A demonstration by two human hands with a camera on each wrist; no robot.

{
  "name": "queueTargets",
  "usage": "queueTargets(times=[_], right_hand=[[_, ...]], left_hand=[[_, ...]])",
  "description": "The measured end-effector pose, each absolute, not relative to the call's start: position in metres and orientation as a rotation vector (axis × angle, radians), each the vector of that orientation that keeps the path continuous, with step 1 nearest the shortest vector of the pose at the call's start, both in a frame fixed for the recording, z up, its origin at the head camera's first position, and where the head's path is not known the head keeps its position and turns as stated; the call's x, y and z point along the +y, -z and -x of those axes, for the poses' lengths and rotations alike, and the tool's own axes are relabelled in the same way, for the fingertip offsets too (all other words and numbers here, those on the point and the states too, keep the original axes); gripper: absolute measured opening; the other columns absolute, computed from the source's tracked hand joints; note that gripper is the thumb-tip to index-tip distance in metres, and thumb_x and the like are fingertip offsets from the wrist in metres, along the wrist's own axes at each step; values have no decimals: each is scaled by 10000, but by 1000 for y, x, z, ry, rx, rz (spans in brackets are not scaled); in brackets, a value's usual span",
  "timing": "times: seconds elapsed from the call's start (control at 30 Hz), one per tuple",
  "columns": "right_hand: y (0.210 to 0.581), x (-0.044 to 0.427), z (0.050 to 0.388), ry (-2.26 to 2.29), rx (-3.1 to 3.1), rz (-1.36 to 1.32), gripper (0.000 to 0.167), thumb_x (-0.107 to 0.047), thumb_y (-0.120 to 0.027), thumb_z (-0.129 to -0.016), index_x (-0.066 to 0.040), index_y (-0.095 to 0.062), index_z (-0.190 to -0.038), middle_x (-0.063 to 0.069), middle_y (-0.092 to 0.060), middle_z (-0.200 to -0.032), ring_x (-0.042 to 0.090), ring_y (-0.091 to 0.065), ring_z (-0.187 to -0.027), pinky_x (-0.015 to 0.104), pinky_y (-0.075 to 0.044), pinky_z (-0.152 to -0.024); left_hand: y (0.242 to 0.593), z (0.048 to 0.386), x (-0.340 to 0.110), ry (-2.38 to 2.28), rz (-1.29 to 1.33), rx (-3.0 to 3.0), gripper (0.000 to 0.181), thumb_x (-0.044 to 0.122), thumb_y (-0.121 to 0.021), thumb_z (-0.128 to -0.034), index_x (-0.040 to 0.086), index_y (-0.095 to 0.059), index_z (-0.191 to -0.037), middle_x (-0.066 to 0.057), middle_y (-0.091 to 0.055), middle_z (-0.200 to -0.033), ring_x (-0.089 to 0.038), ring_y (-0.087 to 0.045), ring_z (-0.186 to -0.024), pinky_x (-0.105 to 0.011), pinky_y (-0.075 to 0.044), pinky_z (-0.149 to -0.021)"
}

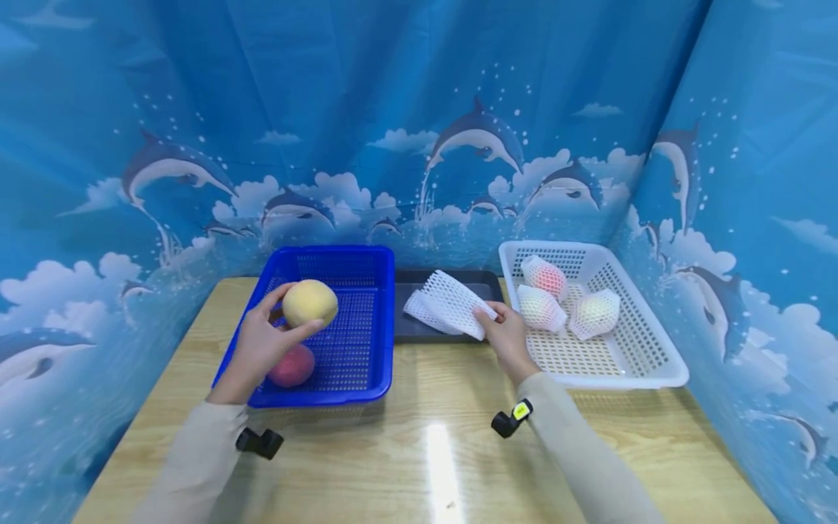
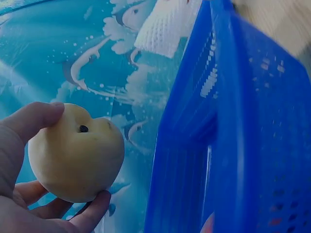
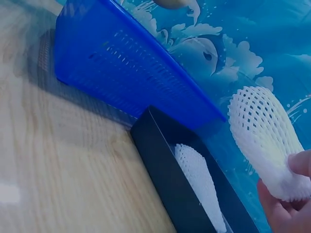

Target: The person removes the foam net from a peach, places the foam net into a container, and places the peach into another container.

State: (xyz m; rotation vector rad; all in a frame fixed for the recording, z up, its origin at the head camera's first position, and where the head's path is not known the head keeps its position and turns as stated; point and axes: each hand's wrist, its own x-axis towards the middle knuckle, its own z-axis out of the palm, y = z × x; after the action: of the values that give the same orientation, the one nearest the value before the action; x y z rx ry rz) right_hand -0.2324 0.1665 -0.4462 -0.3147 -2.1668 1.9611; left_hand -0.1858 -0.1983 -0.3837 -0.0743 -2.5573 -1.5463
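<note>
Above the blue basket (image 1: 382, 349), my left hand (image 1: 262, 342) holds a yellow peach (image 1: 310, 303) between thumb and fingers. In the left wrist view the stem hollow of the peach (image 2: 80, 150) faces the camera. A red peach (image 1: 292, 366) lies in the basket beneath that hand, partly covered by it. My right hand (image 1: 507, 338) pinches the lower end of a white foam fruit net (image 1: 458, 300), raised over the dark tray (image 1: 409, 336). Another foam net (image 3: 199, 182) lies inside the tray. The held net looks hollow in the right wrist view.
To the right stands a white basket (image 1: 655, 356) with three net-wrapped fruits, among them a reddish one (image 1: 546, 278) and a yellowish one (image 1: 596, 313). All containers sit on a wooden table (image 1: 366, 466). A dolphin-print curtain (image 1: 393, 109) closes off the back and sides.
</note>
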Motion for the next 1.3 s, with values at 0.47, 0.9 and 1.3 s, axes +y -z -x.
queueTargets(times=[0.47,0.9,1.3], right_hand=[[464,164,257,-1838,-2349,371,318,-154,-628,-925,50,-600,-1168,183,-620,-1049,100,-527,-710,197,-466,-602],[476,158,266,-1666,-2499,438,304,-208,-655,-911,3,-644,-1129,167,-644,-1090,210,-586,-888,244,-493,-686],[483,157,271,-1501,-2522,450,300,-222,-693,-878,-8,-672,-1088,175,-669,-1095,307,-603,-1015,411,-505,-882]], left_hand=[[368,217,-223,1121,222,-2787,785,237,-767,-809,-65,-357,-1408,-307,-478,-1316,-438,-537,-1106,-552,-512,-844],[392,247,-238,1082,171,-3039,808,253,-773,-780,-125,-364,-1365,-341,-499,-1262,-413,-574,-1003,-442,-534,-735],[406,264,-242,1054,118,-3174,808,243,-765,-785,-185,-353,-1333,-362,-508,-1219,-429,-571,-1012,-466,-533,-783]])
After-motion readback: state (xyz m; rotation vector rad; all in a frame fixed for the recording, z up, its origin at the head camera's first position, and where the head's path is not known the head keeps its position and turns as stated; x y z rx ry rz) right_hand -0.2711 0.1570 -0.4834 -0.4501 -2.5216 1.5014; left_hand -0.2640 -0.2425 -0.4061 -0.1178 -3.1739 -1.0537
